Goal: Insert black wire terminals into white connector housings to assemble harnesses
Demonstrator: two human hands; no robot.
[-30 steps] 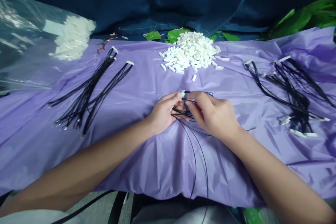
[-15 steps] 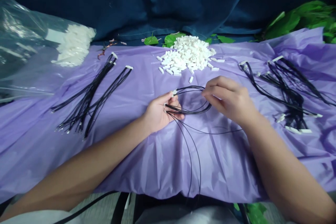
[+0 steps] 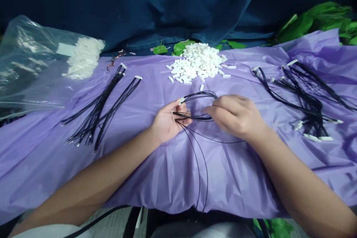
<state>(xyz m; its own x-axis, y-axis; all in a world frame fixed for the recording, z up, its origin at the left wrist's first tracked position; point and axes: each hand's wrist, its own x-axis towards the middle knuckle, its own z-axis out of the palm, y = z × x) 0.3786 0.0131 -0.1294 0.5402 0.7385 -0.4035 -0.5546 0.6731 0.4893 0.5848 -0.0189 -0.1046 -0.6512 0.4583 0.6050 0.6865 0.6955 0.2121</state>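
Observation:
My left hand (image 3: 170, 121), palm up, is closed around the connector end of a looped wire harness (image 3: 196, 118) of thin black wires. A white connector (image 3: 182, 100) shows at its thumb and fingertips, and small pale ends lie against the palm. My right hand (image 3: 237, 115) has its fingers pinched together on the right end of the wire loop, which they partly hide. Several loose wires trail from the left hand, some down over the front edge and one to the right beneath the right hand.
A heap of small white connector housings (image 3: 198, 63) lies behind the hands. Wire harnesses lie at left (image 3: 97, 108) and right (image 3: 304, 96) on the purple sheet (image 3: 156, 171). A clear plastic bag (image 3: 36, 63) holds white parts. Green leaves (image 3: 312, 22) sit at the back right.
My right hand has shifted slightly left and down along the wire loop, its fingers more curled. My left hand still holds the harness. The view has tilted slightly.

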